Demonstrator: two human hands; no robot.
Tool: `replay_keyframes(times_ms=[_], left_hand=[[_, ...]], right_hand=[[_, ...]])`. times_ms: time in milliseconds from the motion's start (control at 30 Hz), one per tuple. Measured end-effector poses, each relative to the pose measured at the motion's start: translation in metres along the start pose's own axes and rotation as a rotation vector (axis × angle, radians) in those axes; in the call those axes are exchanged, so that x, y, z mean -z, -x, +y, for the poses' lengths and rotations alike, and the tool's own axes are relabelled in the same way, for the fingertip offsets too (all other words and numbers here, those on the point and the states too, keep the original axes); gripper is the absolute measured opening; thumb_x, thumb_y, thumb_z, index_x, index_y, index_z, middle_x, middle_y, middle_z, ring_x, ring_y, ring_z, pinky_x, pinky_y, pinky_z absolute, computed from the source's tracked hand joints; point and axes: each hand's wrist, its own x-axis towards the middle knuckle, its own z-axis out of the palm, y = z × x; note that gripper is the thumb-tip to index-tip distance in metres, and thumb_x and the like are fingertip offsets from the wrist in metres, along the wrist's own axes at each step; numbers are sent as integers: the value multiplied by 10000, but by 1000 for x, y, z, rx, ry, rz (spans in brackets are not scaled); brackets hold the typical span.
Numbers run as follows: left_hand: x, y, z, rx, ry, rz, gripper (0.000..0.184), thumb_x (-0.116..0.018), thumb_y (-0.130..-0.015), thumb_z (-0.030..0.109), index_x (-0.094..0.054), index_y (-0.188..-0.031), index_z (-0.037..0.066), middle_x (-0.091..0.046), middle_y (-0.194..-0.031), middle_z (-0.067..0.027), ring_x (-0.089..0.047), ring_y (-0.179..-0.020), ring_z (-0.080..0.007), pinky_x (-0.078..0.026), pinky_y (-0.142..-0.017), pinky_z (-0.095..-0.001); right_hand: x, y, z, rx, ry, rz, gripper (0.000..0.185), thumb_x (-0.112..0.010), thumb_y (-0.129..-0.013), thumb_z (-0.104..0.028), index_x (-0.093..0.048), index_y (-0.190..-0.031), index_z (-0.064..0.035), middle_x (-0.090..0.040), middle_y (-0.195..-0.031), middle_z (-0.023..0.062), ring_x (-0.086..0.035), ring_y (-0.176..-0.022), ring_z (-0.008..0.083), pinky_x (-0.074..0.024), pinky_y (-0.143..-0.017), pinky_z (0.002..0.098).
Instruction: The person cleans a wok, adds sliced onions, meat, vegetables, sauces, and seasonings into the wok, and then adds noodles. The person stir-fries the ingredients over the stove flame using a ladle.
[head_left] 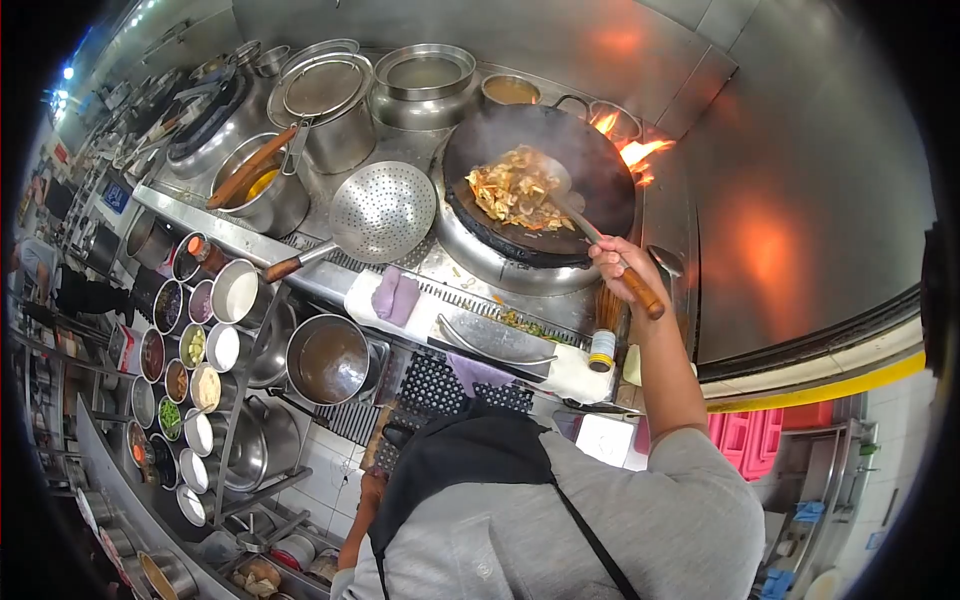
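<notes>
My right hand [622, 268] is closed round the wooden-ended handle of a ladle [590, 228], whose bowl lies among the food in a large black wok [608, 190]. Brown and orange pieces of stir-fried food [515, 190] fill the middle of the wok, and steam rises from them. Flames [640, 155] flare up behind the wok's right rim. Low beside my body, my left hand [371, 492] shows only in part near a brown wooden-looking object [379, 450]; its fingers cannot be made out.
A perforated strainer [385, 212] rests left of the wok. Behind it stand metal pots [425, 75]. A pot of brownish liquid [328, 360] sits below the stove edge. Several ingredient containers [195, 345] fill the left rack. A bamboo brush [607, 308] and purple cloth [395, 297] lie along the front.
</notes>
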Motion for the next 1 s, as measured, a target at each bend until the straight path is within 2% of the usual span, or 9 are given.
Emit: replay_keyframes(times_ms=[67,233,267,333,733,800,900,967,1000], left_hand=[[0,-3,14,-68,-113,98,209,-555,-921,106,-615,-1095,6,-678,-884,-120,-652,-751,-252,-515,-693,-349],[55,19,143,198,206,-153,255,-573,-889,81,-579,-1136,19,-650,-843,-128,-638,-620,-231,-525,-537,-348],[55,13,142,185,189,-150,263,-569,-890,75,-570,-1147,22,-645,-827,-127,-632,-601,-222,-518,-512,-340],[56,6,143,166,170,-148,275,-556,-892,59,-549,-1165,27,-637,-796,-126,-620,-561,-207,-503,-464,-327],[43,3,93,143,81,-219,282,-531,-886,40,-546,-1166,11,-624,-754,-113,-595,-483,-180,-477,-374,-310],[22,-10,48,318,387,-150,290,-545,-891,58,-551,-1175,4,-628,-777,-115,-592,-491,-189,-481,-388,-322],[46,20,101,260,218,-154,290,-563,-892,71,-551,-1173,0,-630,-794,-120,-594,-501,-200,-489,-401,-333],[52,29,119,244,133,-158,294,-580,-891,79,-551,-1174,1,-636,-819,-128,-604,-516,-213,-497,-413,-336],[51,29,116,245,118,-159,297,-586,-891,81,-551,-1175,3,-639,-828,-130,-608,-521,-218,-500,-417,-336]], right_hand=[[-6,5,3,74,311,83,209,-500,-920,-3,-453,-1121,32,-553,-783,105,-481,-526,57,-436,-398,176],[-15,13,-12,172,427,211,258,-529,-890,4,-495,-1145,30,-563,-769,77,-474,-495,58,-409,-379,197],[-22,15,-10,177,428,210,258,-529,-890,4,-495,-1145,30,-563,-769,77,-474,-495,58,-409,-379,197],[-29,18,-6,181,945,345,281,-545,-862,13,-518,-1142,24,-546,-715,52,-478,-472,78,-412,-375,220],[-14,18,-13,268,1256,508,592,-568,-818,13,-385,-1380,49,-512,-672,30,-484,-466,99,-409,-354,262],[-16,10,-20,277,1315,544,613,-575,-813,0,-376,-1391,45,-506,-672,31,-473,-460,91,-402,-346,258],[8,-21,-24,246,1466,600,636,-598,-777,-18,-405,-1381,35,-600,-759,121,-602,-570,222,-506,-476,338],[11,-37,-18,590,2057,560,642,-617,-752,-36,-441,-1368,6,-654,-918,221,-656,-835,376,-539,-735,405],[14,-42,-18,588,2057,554,642,-617,-752,-36,-441,-1368,6,-654,-918,221,-656,-835,376,-539,-735,405]])
